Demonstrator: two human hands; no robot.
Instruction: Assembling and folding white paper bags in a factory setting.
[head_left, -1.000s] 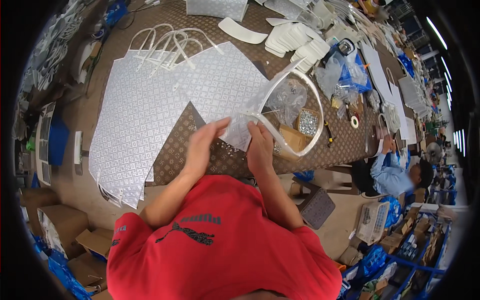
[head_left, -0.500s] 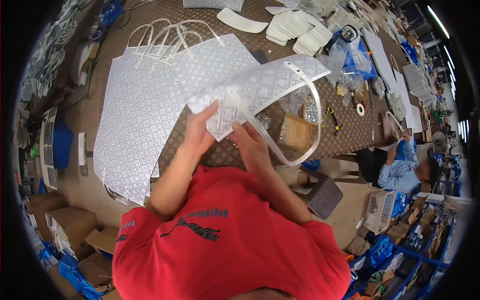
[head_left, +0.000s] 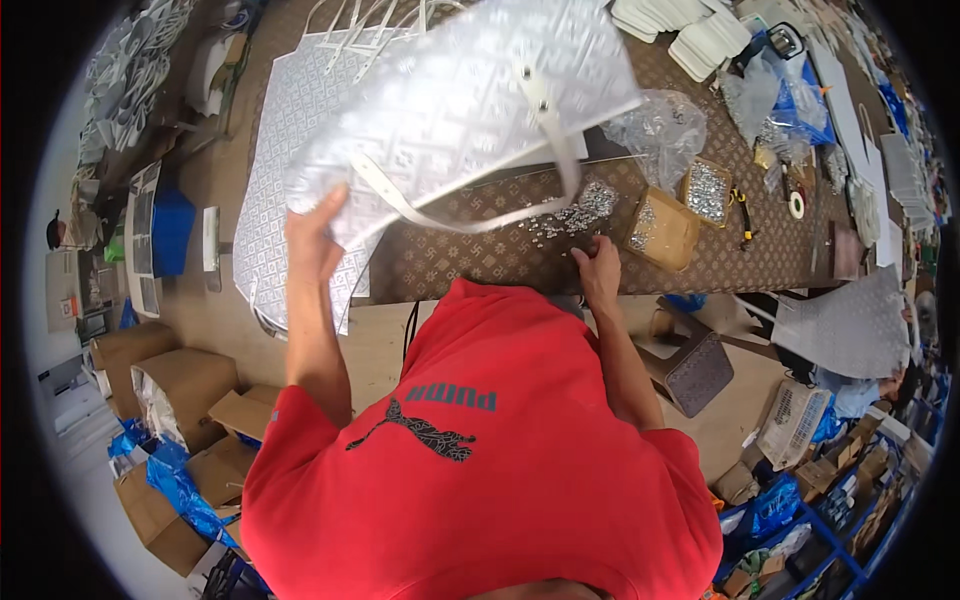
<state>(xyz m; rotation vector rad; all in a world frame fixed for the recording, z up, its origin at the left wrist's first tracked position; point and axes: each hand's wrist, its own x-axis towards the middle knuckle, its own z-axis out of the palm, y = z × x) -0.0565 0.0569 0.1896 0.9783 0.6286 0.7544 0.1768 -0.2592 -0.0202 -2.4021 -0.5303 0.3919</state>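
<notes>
My left hand (head_left: pixel 318 235) grips the left corner of a shiny silver-white bag panel (head_left: pixel 450 110) with an embossed pattern, thumb on top. The panel is tilted above the table and partly blurred. A pale strap handle (head_left: pixel 480 222) loops off its near edge, its ends fastened with small metal studs. My right hand (head_left: pixel 600 272) is at the table's front edge, beside a loose scatter of small metal rivets (head_left: pixel 575 212). Its thumb and fingers are pinched together; whether something small sits between them cannot be seen. Other patterned panels (head_left: pixel 275 225) with strap handles lie under the held one.
Right of the rivets stand an open cardboard box (head_left: pixel 668 240) and a smaller box of rivets (head_left: pixel 706 192). Yellow-black pliers (head_left: pixel 741 215), a tape roll (head_left: pixel 796 204) and a clear plastic bag (head_left: pixel 665 125) lie near. White pieces (head_left: pixel 705 45) are stacked at the back. A stool (head_left: pixel 695 370) stands below the table.
My right hand has let go of the bag panel and moved right to the rivets. The left hand has carried the panel left and raised it. At right, a grey panel now hides most of another person.
</notes>
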